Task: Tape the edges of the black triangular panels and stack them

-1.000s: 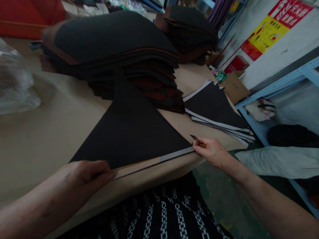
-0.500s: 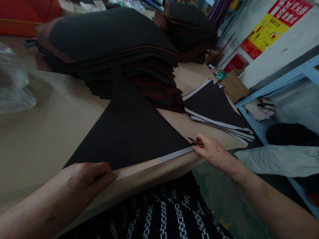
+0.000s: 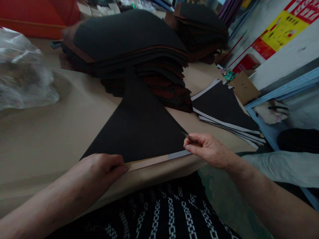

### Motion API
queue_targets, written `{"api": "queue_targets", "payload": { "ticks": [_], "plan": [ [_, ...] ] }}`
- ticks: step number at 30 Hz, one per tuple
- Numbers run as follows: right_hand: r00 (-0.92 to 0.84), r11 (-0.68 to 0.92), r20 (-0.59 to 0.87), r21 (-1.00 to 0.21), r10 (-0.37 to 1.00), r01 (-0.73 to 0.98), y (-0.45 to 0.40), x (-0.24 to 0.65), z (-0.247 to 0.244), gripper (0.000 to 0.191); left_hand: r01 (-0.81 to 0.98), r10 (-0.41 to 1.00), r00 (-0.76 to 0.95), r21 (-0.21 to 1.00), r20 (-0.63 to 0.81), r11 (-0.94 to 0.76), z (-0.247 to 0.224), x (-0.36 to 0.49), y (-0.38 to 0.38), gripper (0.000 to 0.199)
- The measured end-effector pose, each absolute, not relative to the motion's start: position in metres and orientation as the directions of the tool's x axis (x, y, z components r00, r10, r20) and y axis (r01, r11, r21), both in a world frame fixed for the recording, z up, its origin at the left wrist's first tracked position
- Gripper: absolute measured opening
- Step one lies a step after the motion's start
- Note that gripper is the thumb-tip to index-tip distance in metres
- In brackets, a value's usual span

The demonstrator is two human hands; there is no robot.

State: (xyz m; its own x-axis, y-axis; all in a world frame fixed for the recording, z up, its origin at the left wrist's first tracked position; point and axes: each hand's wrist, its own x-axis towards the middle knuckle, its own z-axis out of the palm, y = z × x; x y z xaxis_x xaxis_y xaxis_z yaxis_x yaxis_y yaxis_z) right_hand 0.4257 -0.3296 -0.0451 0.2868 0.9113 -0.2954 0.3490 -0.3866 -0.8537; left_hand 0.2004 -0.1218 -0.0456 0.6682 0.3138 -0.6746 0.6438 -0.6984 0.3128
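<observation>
Inventory, our bench, at this moment:

1. Left hand (image 3: 97,172), at 7 o'clock: curled, fingertips on the tan strip (image 3: 147,162) along the black sheet's near edge. We cannot tell whether it pinches or only presses.
2. Right hand (image 3: 209,149), at 4 o'clock: a narrow grip, thumb and fingers closed on a small craft knife (image 3: 190,136), blade pointing toward 10 o'clock.
3. Black triangular sheet (image 3: 136,129), mid-worktop: apex at 12 o'clock, overlapping the foot of the dark stack. Its long edge faces us, bordered by the tan strip and a grey strip (image 3: 178,154).

Step in hand, as we judge it: knife work at the long edge, where the grey strip meets the hand. That edge calls for steady holding at both ends.

Edges and room: the long edge lies just inside the near rim of the paper-covered worktop (image 3: 50,149). Just beyond the knife, at 2 o'clock, sits a fanned pile of white-edged black pieces (image 3: 221,113), so room that side is tight. Our patterned garment (image 3: 159,212) sits at 6 o'clock, close below the rim.
</observation>
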Motion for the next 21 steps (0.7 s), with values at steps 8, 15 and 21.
{"api": "queue_targets", "payload": {
  "ticks": [8,15,21],
  "plan": [
    [0.311,-0.401,-0.260,-0.683,0.914,0.610,-0.319,0.412,-0.072,0.010,0.663,0.321,0.681,0.367,-0.658,-0.653,-0.046,0.194,-0.118,0.043],
    [0.320,-0.454,-0.324,-0.579,0.890,0.678,-0.318,0.407,-0.069,0.016,0.753,0.367,0.574,0.296,-0.732,-0.588,-0.037,0.144,-0.083,0.043],
    [0.325,-0.481,-0.360,-0.563,0.874,0.672,-0.322,0.408,-0.077,0.023,0.845,0.495,0.486,0.241,-0.721,-0.478,-0.026,0.068,-0.031,0.040]
  ]
}}
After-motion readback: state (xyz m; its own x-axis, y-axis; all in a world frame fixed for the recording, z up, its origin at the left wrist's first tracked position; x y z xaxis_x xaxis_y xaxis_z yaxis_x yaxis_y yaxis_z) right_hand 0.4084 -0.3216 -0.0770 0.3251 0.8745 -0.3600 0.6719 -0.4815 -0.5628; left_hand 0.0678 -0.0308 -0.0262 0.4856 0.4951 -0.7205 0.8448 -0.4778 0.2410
